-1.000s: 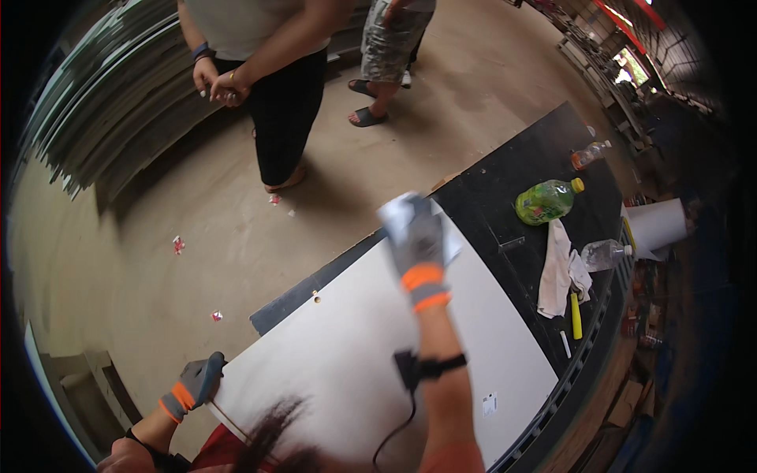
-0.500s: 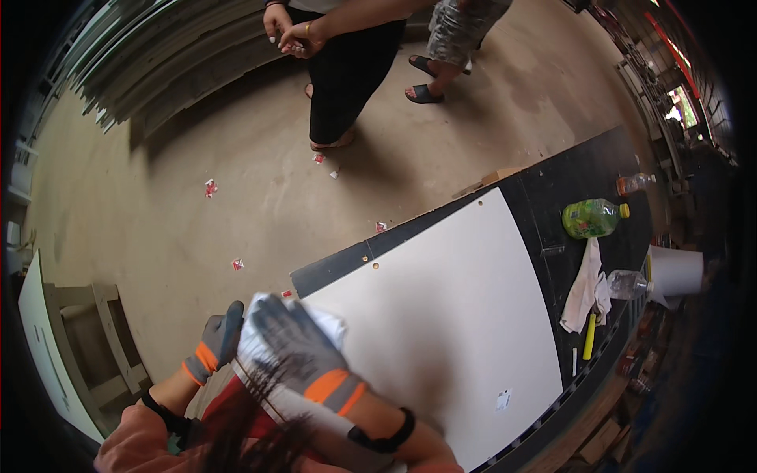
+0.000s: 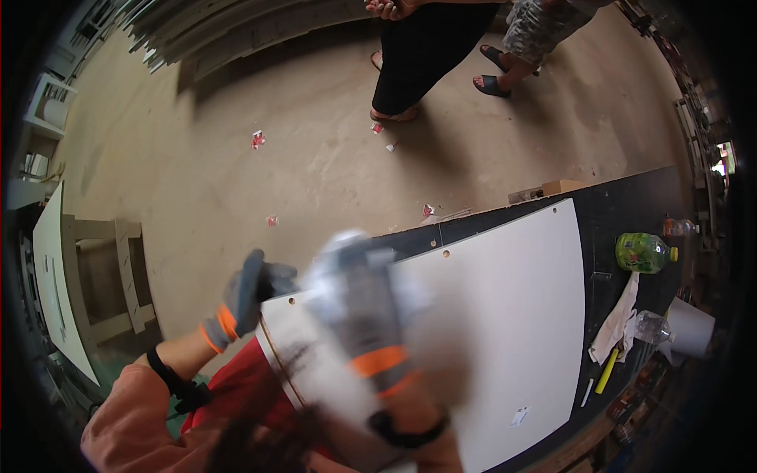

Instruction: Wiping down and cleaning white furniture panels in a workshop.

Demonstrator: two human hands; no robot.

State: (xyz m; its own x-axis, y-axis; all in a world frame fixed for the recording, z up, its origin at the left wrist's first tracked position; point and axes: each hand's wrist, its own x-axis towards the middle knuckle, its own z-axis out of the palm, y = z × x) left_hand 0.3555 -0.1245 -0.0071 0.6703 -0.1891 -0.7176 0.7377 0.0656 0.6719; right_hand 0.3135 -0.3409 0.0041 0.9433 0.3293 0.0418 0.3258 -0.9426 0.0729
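Observation:
A large white panel [image 3: 505, 315], with holes along its far edge and a small label, lies in front of me. My left hand [image 3: 251, 292], in a grey glove with an orange cuff, grips the panel's left corner, its fingers bent at the edge. Over the panel's left part my right hand [image 3: 371, 307], gloved alike and smeared by motion, presses a bunched white cloth [image 3: 322, 288] on the surface. Its fingers are blurred, and the hand hides part of the cloth.
Under the panel is a black tabletop [image 3: 623, 197]. At its right are a green bottle [image 3: 643, 252], a clear bottle [image 3: 651, 326], a pale rag [image 3: 617, 319] and a yellow cutter [image 3: 606, 371]. Two people stand beyond; a wooden frame [image 3: 118, 268] is at left.
My right hand has swept the cloth rightward and farther over the panel. My left hand now sits apart from the cloth at the corner. The whole view has shifted.

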